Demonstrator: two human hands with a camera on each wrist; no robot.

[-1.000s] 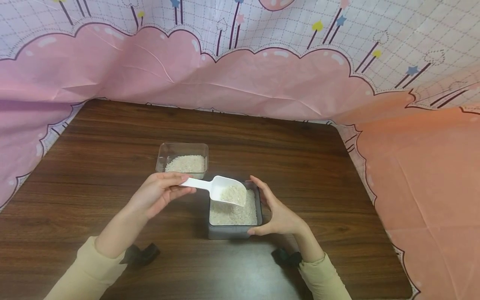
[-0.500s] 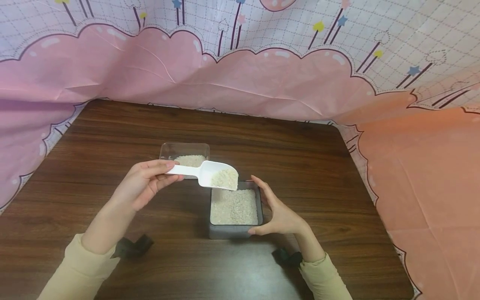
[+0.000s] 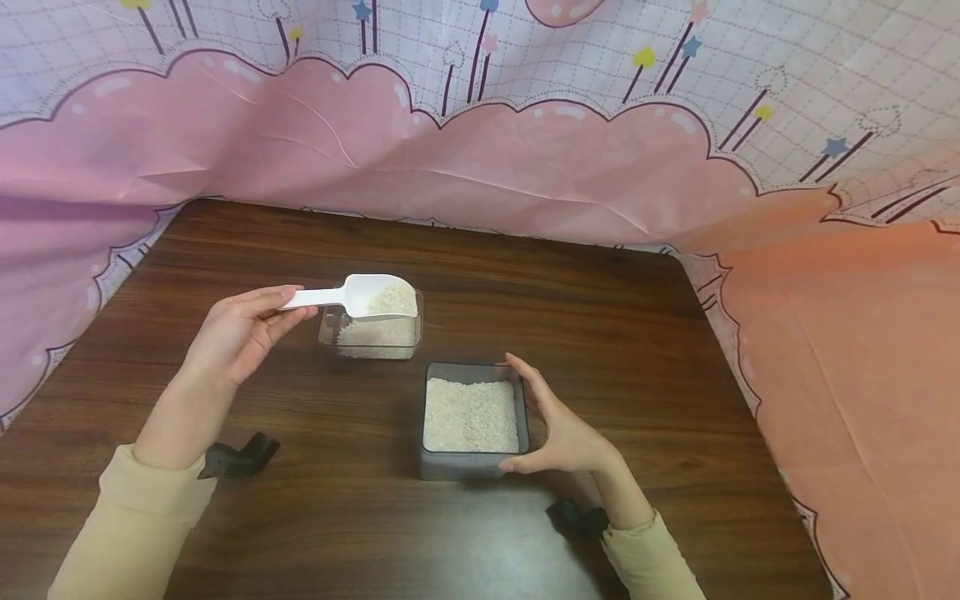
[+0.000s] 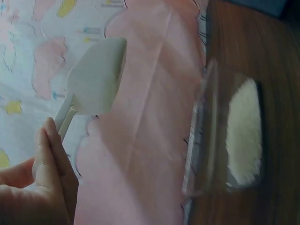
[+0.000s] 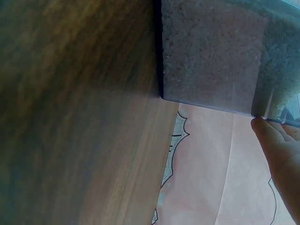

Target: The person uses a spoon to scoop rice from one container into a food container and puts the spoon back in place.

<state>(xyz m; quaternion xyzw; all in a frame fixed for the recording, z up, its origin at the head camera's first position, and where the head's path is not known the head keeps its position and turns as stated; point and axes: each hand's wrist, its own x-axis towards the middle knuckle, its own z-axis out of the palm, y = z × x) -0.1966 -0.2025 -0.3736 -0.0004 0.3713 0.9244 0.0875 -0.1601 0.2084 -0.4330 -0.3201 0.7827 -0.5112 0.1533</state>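
Two hands are at work about a grey box (image 3: pixel 465 467), which stands upright on the wooden table (image 3: pixel 337 525) and is filled with rice (image 3: pixel 468 417) to a little below its rim. On the box's right side, the right hand (image 3: pixel 558 429) holds it with thumb and fingers spread wide, the thumb at the near corner and the fingers at the far one. Left of the box and farther back, the left hand (image 3: pixel 242 332) pinches a white scoop (image 3: pixel 360 292) by the end of its handle, thumb and fingers close together. The scoop's bowl, facing up and pointing right, carries a small heap of rice near its lip. Beneath it in the head view, beyond the box and to its left, sits a clear tray (image 3: pixel 327 333) with rice along its bottom; the left wrist view shows scoop and tray apart. Behind the box, past the table's edge, hangs a pink patterned cloth (image 3: pixel 480 175).
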